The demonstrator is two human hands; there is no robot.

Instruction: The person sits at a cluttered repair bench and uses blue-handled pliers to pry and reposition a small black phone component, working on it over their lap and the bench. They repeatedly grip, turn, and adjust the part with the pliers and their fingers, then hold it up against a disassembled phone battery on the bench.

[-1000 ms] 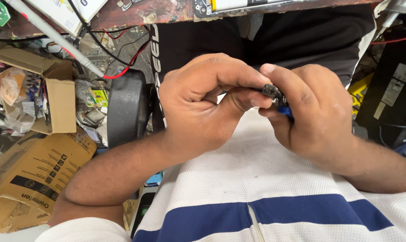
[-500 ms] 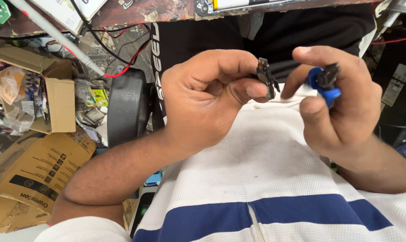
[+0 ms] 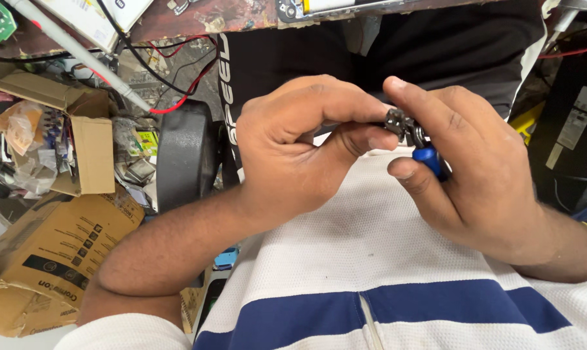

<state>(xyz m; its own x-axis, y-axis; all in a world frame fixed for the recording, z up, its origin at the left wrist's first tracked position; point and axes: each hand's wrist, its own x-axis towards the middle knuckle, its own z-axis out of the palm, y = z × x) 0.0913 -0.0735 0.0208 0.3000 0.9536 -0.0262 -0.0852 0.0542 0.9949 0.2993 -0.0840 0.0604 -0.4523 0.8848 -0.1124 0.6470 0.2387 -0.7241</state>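
Head camera looks down at two bare hands held close together in the middle of the frame, above a white shirt with a wide blue stripe (image 3: 397, 317). On the left side, the left hand (image 3: 300, 146) is curled up, and its thumb and first finger pinch a small dark metal part (image 3: 397, 122). On the right side, the right hand (image 3: 475, 168) pinches the same small part from its own side with thumb and first finger. That hand also holds a small blue plastic piece (image 3: 429, 160) against its palm, just under the dark part. The two small things sit right between the hands, a little above the middle of the frame. Over on the left there is a round dark grey block (image 3: 184, 162). A torn brown cardboard box (image 3: 54, 253) lies in the lower left. Red and black wires (image 3: 177, 84) run across the upper left.
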